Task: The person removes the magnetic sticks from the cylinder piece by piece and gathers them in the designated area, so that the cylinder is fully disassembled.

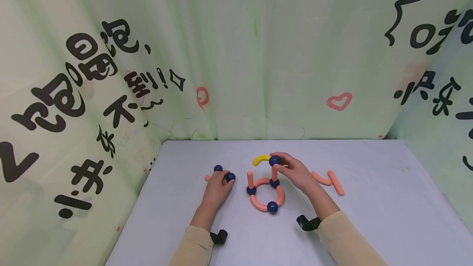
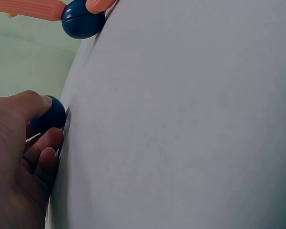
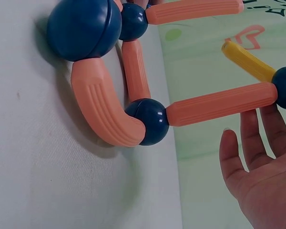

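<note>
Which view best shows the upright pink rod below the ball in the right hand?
The right wrist view: the pink rod appears close up and full length, between two blue balls. The head view shows it smaller, close by the right hand. The left wrist view does not clearly show it.

The navy balls look like smooth, glossy plastic; the coral rods, ribbed plastic with a duller sheen. The desk appears matt, finely textured; at twelve o'clock hangs a creased cloth curtain.
</note>
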`<state>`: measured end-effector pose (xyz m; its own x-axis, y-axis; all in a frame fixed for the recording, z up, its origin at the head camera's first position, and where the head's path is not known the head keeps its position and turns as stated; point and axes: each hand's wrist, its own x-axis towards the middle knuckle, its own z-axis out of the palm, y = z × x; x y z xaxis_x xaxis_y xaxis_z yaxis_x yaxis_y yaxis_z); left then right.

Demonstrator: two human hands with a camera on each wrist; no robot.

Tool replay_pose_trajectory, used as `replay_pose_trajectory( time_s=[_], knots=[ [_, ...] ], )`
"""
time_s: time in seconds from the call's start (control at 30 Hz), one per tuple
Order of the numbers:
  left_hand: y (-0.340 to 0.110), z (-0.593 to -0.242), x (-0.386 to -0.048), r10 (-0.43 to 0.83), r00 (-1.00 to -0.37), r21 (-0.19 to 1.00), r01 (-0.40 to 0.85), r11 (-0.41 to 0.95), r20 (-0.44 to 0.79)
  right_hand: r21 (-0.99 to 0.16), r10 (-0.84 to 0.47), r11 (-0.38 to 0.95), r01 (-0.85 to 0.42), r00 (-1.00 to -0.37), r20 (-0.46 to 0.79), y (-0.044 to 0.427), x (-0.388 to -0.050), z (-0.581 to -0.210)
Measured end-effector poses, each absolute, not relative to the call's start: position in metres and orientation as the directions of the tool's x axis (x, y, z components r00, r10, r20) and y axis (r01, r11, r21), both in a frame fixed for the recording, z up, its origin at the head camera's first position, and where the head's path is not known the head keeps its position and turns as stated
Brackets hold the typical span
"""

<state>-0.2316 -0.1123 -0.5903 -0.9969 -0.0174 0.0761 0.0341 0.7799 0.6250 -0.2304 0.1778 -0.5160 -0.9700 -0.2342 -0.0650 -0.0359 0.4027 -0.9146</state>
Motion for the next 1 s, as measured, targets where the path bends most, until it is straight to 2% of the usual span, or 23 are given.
replay_pose_trajectory(
  time_s=[1.0],
  knots=[
    [-0.1101,-0.5935,-0.2324,-0.005,-0.996,0.626,0.053,0.778,0.091,-0.917,-0.243,0.396,-0.052,-0.969,-0.05,0.1763,-0.2327,-0.5187]
  ],
)
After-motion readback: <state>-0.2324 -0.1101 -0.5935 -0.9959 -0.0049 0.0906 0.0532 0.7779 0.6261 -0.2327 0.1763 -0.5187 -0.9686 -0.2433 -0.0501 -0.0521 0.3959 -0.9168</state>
